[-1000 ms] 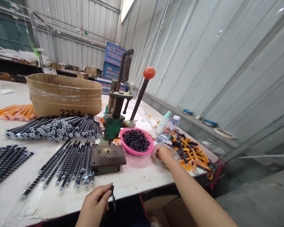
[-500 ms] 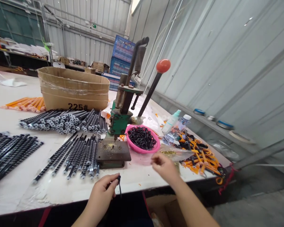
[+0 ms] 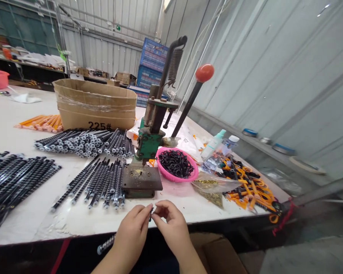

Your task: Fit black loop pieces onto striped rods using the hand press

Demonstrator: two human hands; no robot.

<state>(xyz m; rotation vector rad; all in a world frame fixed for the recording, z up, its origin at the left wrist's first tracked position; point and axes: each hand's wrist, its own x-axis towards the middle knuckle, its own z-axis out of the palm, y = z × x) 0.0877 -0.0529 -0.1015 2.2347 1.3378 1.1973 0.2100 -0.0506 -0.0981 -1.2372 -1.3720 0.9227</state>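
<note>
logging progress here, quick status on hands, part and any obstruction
Left hand pinching small black piece. Right hand fingertips at it. No visible obstruction between hands.

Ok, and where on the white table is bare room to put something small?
White tabletop shows bare between the dark metal press base and the clear plastic bag of golden pieces, and far left between the orange sticks and the crumpled white sheet. Crowded at right: tangled orange and black straps.
</note>
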